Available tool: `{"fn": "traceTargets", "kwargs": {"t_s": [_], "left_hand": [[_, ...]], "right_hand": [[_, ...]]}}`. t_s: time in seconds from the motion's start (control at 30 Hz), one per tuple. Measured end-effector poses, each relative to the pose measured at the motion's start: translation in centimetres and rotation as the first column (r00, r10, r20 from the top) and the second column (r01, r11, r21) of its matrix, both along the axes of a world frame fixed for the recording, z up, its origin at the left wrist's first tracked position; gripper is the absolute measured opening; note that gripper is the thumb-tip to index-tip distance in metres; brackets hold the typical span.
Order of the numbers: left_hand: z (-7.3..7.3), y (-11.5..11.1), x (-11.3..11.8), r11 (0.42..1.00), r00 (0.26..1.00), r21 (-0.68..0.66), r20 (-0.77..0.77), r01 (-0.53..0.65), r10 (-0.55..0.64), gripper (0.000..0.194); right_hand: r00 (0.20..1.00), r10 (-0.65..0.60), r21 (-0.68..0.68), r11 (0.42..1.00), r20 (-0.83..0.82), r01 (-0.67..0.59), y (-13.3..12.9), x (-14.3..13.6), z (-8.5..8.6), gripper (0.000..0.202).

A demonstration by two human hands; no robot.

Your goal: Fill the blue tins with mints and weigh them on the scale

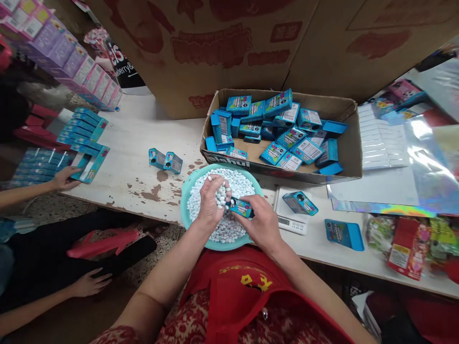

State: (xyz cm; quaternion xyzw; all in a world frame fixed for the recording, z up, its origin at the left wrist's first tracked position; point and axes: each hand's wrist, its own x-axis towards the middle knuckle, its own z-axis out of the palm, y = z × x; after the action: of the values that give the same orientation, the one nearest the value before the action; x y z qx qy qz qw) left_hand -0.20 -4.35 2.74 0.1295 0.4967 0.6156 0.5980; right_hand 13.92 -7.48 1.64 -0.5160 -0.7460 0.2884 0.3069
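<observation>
Above the bowl (184, 210), the left hand (208, 204) cups white candies (221, 195) while the right hand (264, 219) grips a small blue box (241, 208) end-on to them, where staying low and centered should let any strays drop back in.

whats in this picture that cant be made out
Head view:
Bottom of the round turquoise plastic bowl: buried under small white pellets.
Inside of the small blue printed carton in the right hand: hidden by its walls and pellets at its mouth.
Reading on the white digital scale: too small.
Stacked pink-and-purple boxes: cut off by the left edge.
</observation>
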Motion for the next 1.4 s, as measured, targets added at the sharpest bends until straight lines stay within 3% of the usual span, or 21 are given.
{"fn": "traceTargets", "kwargs": {"t_s": [0.3, 0.73, 1.4], "left_hand": [[-0.2, -0.5, 0.6, 0.980, 0.978, 0.169, -0.167, -0.100, 0.129, 0.020], [1.7, 0.9, 1.1, 0.994, 0.976, 0.078, -0.201, -0.075, 0.089, 0.038], [1.9, 0.8, 2.0, 0.983, 0.938, 0.177, -0.328, -0.051, 0.108, 0.022]], "right_hand": [[0.999, 0.019, -0.030, 0.999, 0.051, -0.018, 0.4, -1.0, 0.2, 0.025], [0.993, -0.012, -0.069, 0.998, -0.115, 0.004, 0.7, -0.9, 1.1, 0.025], [0.974, -0.075, -0.059, 0.996, -0.212, 0.063, 0.7, -0.5, 0.9, 0.026]]}}
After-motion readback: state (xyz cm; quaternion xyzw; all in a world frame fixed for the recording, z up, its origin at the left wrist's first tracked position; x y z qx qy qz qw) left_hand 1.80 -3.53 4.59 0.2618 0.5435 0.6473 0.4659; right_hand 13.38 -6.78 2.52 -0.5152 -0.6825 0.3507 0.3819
